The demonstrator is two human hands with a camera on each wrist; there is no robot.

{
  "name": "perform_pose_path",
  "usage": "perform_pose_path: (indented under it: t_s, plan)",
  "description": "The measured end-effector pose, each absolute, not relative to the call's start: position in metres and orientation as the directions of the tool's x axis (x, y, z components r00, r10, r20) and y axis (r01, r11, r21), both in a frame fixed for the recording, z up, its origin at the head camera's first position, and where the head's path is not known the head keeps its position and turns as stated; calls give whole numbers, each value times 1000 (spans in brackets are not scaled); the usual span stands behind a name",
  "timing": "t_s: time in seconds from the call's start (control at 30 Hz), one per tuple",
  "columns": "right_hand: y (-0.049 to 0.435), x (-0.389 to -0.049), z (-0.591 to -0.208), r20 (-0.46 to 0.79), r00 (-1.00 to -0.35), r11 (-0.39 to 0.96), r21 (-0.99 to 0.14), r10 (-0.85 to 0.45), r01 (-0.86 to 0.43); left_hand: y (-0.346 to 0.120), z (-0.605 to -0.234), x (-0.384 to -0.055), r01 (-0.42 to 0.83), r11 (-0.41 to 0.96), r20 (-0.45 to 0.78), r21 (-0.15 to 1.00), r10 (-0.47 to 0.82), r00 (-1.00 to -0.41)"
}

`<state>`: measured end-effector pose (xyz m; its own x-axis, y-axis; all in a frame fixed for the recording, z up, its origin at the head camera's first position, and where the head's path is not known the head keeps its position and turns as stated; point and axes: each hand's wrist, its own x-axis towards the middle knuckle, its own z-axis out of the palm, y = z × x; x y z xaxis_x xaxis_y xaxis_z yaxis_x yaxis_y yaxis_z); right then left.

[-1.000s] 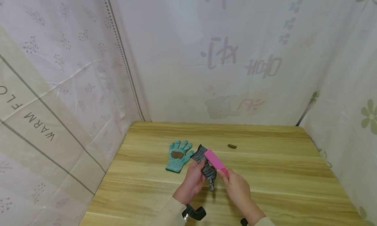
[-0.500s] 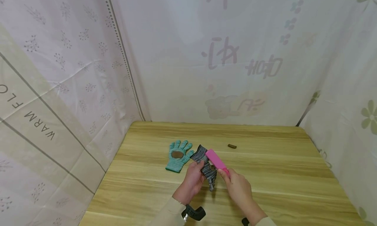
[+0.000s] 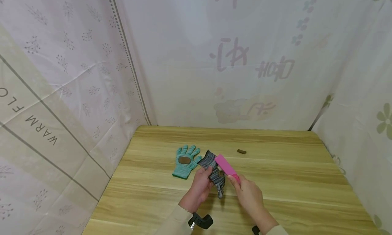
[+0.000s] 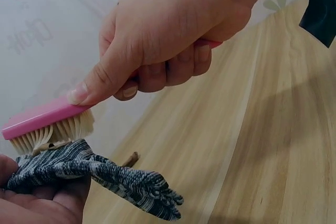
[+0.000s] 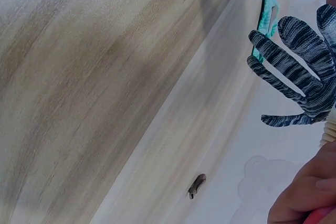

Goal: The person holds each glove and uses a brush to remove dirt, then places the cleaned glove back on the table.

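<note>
My left hand holds a dark grey-and-white striped knit glove, its thumb lying over the fabric. The glove's fingers hang down toward me. My right hand grips a pink brush by the handle, thumb along its back. In the left wrist view, the pale bristles press against the top of the glove. A small brownish patch shows on the glove beside the brush. The right wrist view shows the glove's spread fingers; most of the brush there is out of frame.
Left of my hands, a teal knit glove lies flat on the wooden table, with a brown oval on it. Farther back lies a small brown piece. Patterned curtains surround the table on three sides.
The brush and my right hand have shifted slightly to the right along the glove. My left hand and the glove have stayed almost still.
</note>
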<state>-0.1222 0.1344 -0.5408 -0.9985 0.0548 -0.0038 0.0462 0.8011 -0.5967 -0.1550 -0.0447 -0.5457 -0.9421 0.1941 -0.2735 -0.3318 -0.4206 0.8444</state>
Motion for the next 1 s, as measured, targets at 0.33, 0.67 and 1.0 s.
perform_pose_path:
  t_s: [0.33,0.67,1.0]
  plan:
    - [135,-123,-539,-19,-998,787,-614,55,55,-47,-545,-155,-332,-419,-271,845,200,-942]
    - [117,-123,-522,-55,-998,693,-718,44,70,-45,-547,-158,-306,-447,-245,840,190,-951]
    - [105,-120,-529,-86,-996,611,-787,16,78,-41,-541,-158,-333,-518,-260,788,211,-942]
